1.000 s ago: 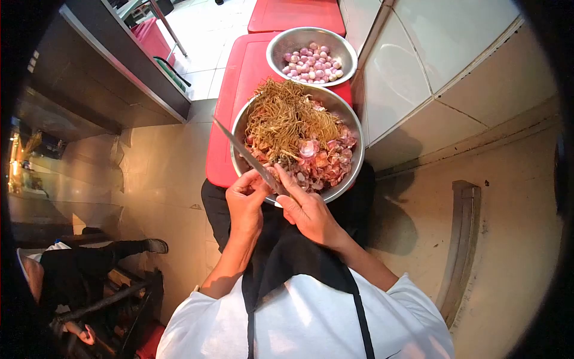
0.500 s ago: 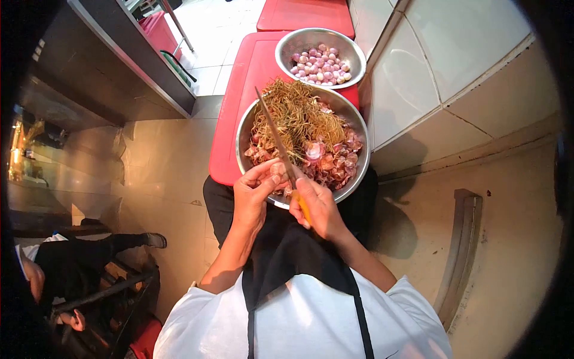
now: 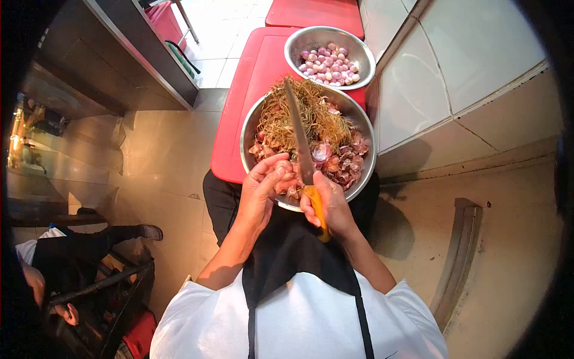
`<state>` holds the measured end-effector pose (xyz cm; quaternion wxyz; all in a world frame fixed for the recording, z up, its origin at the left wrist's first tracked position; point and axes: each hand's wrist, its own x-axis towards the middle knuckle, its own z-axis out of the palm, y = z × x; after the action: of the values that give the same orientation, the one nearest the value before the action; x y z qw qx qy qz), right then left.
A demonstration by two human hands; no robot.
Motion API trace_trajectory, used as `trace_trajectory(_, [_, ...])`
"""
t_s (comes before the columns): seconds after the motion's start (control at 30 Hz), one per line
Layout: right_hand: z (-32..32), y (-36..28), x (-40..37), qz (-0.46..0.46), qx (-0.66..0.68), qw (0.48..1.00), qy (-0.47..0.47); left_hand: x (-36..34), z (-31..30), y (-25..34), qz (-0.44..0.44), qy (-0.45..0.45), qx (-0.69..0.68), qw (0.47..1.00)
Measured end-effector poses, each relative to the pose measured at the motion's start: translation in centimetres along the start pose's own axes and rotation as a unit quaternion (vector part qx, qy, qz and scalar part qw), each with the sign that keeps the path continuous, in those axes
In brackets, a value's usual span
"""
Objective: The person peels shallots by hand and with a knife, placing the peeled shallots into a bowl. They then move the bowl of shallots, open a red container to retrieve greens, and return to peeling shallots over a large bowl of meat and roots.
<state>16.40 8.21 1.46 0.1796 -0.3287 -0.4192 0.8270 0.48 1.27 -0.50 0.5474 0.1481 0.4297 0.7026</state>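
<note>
My right hand (image 3: 330, 203) grips a knife (image 3: 302, 149) by its orange handle, the long blade pointing away over a steel bowl (image 3: 366, 139). That bowl holds shallot skins and a heap of brown stringy roots. My left hand (image 3: 267, 185) is closed around a small shallot, mostly hidden by the fingers, right beside the blade at the bowl's near rim. A second, smaller steel bowl (image 3: 299, 39) behind it holds several peeled pink shallots (image 3: 330, 62). Both bowls rest on a red stool (image 3: 239, 102).
Another red stool (image 3: 314, 12) stands farther away. A white tiled wall (image 3: 454, 72) runs along the right. A steel counter (image 3: 119, 54) is at the left. Another person in dark clothes (image 3: 66, 263) sits low at the left.
The knife blade has swung from pointing left to pointing straight away over the bowl. Its orange handle has come into sight in my right hand. My left hand has stayed at the rim.
</note>
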Motion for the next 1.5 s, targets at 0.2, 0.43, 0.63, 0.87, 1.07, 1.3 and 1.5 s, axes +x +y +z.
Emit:
trace_trajectory(0.2, [-0.6, -0.3, 0.3, -0.022, -0.004, 0.999, 0.049, 0.2, 0.2, 0.9, -0.023, -0.011, -0.040, 0.999])
trace_trajectory(0.43, [-1.0, -0.3, 0.8, -0.051, -0.112, 0.989, 0.077, 1.2, -0.9, 0.4, -0.071, -0.048, -0.137, 0.987])
trace_trajectory(0.63, [-0.5, -1.0, 0.1, -0.058, -0.204, 0.971, 0.114, 1.7, -1.6, -0.2, -0.064, -0.064, -0.165, 0.982])
trace_trajectory(0.87, [0.1, -0.9, -0.6, -0.080, -0.227, 0.969, 0.062, 1.9, -2.1, -0.9, -0.077, -0.107, -0.218, 0.967])
trace_trajectory(1.07, [0.3, -0.8, -1.0, -0.070, -0.188, 0.978, 0.049, 1.2, -0.4, 0.8, -0.112, -0.052, -0.259, 0.958])
trace_trajectory(1.3, [-0.2, -0.7, -1.4, -0.077, -0.187, 0.978, 0.043, 1.3, -0.6, 0.1, -0.090, -0.027, -0.099, 0.991])
trace_trajectory(1.5, [-0.5, -0.8, -1.7, -0.059, -0.163, 0.985, 0.008, 1.0, -0.2, -0.2, -0.066, -0.036, 0.007, 0.997])
